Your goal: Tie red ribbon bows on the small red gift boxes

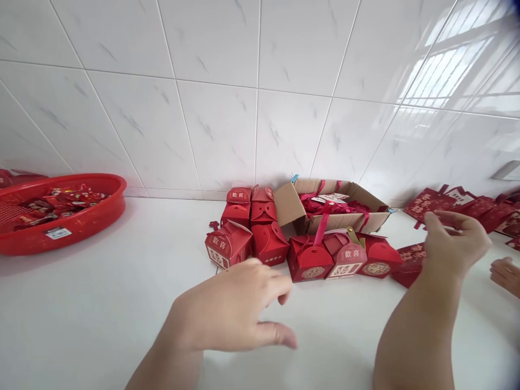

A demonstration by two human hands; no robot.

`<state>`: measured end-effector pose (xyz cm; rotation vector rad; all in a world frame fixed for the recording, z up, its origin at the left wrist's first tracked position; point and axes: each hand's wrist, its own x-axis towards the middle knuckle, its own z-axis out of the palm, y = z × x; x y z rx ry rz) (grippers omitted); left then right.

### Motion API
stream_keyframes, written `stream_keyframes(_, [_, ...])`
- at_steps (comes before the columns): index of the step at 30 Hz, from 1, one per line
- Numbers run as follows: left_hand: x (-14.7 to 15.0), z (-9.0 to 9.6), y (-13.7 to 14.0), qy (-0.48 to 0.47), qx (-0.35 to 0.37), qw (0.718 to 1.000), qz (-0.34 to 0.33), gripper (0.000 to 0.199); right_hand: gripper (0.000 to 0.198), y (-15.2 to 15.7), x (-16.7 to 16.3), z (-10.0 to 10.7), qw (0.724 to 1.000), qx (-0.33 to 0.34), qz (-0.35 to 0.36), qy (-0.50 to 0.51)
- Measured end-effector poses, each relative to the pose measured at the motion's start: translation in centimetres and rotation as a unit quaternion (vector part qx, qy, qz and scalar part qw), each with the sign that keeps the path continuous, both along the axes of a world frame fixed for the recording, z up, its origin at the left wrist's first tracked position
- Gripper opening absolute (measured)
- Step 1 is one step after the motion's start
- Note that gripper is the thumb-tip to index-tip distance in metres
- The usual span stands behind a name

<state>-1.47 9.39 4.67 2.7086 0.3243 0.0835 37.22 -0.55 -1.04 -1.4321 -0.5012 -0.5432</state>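
Observation:
My left hand (pixel 239 309) hovers over the white counter in front of the red gift boxes, thumb and fingers apart, with nothing in it. Over on the right, the fingertips of my right hand (pixel 457 238) are closed at the edge of a flat, folded red gift box (pixel 430 205) with gold lettering. Another flat red box (pixel 410 262) lies beside my right forearm. Several assembled red gift boxes stand in the middle, among them a box with a gold round emblem (pixel 311 262) and a lighter box with a double-happiness print (pixel 347 260).
An open cardboard carton (pixel 345 221) of red ribbons and tags stands behind the boxes by the tiled wall. A red plastic basket (pixel 89 216) with wrapped sweets is at left. More folded red boxes (pixel 489 214) lie at right, near another person's hand (pixel 506 276).

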Motion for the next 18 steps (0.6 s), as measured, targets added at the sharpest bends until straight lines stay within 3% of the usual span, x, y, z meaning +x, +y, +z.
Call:
stream_keyframes(2, [-0.6, -0.3, 0.1, 0.066, -0.006, 0.997, 0.035, 0.033, 0.015, 1.4, -2.9, 0.9, 0.998, -0.045, -0.011, 0.038])
stream_keyframes(5, [-1.0, -0.6, 0.2, 0.09, 0.002, 0.994, 0.06, 0.031, 0.024, 4.4, -6.9, 1.2, 0.978, -0.187, 0.091, 0.032])
stream_keyframes(10, [-1.2, -0.6, 0.4, 0.089, -0.012, 0.994, 0.069, 0.032, 0.03, 8.3, -9.4, -0.9, 0.917, -0.347, 0.189, 0.056])
stream_keyframes(14, [-1.5, -0.7, 0.5, 0.096, -0.028, 0.991, 0.084, 0.033, 0.027, 8.8, -9.0, -1.8, 0.903, -0.36, 0.228, 0.055])
stream_keyframes(18, [-1.9, -0.6, 1.2, 0.088, -0.035, 0.99, 0.109, 0.032, 0.018, 7.9, -9.5, -0.3, 0.905, -0.303, 0.295, 0.038])
